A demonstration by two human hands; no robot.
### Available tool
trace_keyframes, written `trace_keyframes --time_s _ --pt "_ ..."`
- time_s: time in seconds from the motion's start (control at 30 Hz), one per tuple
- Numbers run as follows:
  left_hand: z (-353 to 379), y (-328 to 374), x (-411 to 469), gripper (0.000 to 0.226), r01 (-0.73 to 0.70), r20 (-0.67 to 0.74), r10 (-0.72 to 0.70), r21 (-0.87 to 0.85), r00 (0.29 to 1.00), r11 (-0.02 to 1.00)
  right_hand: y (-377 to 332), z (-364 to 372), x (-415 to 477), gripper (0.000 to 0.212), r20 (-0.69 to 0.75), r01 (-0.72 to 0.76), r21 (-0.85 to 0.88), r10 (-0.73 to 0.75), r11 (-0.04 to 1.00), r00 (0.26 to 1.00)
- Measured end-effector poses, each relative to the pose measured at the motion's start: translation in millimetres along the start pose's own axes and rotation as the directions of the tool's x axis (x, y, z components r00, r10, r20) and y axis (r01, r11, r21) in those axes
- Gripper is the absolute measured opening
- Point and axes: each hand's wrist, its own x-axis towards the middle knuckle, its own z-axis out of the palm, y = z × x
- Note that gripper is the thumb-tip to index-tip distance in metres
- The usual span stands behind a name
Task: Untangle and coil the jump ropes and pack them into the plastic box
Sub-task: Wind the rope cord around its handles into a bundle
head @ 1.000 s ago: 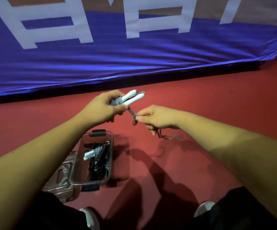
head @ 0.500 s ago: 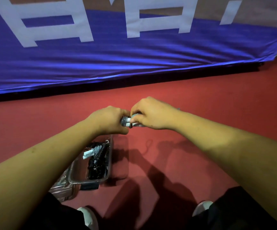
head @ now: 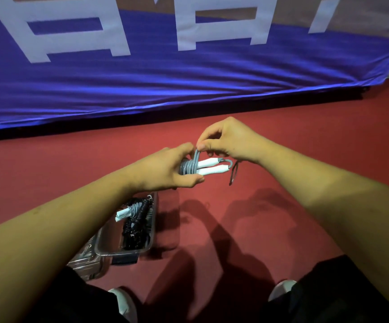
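Grey rope (head: 187, 168), two handles (head: 208, 162); box (head: 123, 252) holds perhaps two.

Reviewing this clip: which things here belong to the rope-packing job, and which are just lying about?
Job: grey jump rope held by left hand and right hand; plastic box; coiled ropes inside it; clear lid beside it.
Just there: blue banner; white shoes.
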Motion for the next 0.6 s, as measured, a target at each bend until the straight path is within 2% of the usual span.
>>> trace_keyframes --time_s 0.1,0.17,0.2,0.27,0.33,0.47,0.53,0.6 --pt "-4 0 -3 0.048 -0.003 -0.070 -0.015 -0.255 0.997 0.967 12 7 0 0.012 -0.032 -0.031 -0.016 0.030 0.999 0.999" --pt "-8 1 -5 0.062 -0.019 -0.089 -0.018 -0.394 0.996 0.919 22 14 -2 0.036 -0.039 -0.056 -0.009 0.055 0.998 0.998" --pt "-10 1 -5 0.062 -0.032 -0.100 -0.011 -0.409 0.995 0.912 24 18 -3 0.039 -0.037 -0.073 0.016 0.073 0.997 0.997" --pt "-13 -3 -3 0.044 -0.028 -0.151 -0.033 -0.385 0.988 0.922 24 25 -4 0.032 -0.023 -0.129 0.063 0.131 0.990 0.991" --pt "-20 -9 -1 0.028 0.021 -0.231 -0.114 -0.371 0.966 0.928 21 32 -2 0.040 -0.006 -0.214 0.105 0.216 0.971 0.976" --pt "-34 -31 2 0.012 0.172 -0.337 -0.285 -0.328 0.897 0.929 21 49 -1 0.046 0.079 -0.352 0.388 0.350 0.852 0.933" --pt "-36 -46 1 0.012 0.242 -0.347 -0.339 -0.294 0.875 0.925 20 56 -3 0.042 0.148 -0.412 0.395 0.385 0.821 0.911" --pt "-35 -65 0 0.023 0.327 -0.318 -0.388 -0.228 0.865 0.917 16 62 -3 0.033 0.175 -0.448 0.371 0.412 0.814 0.894"
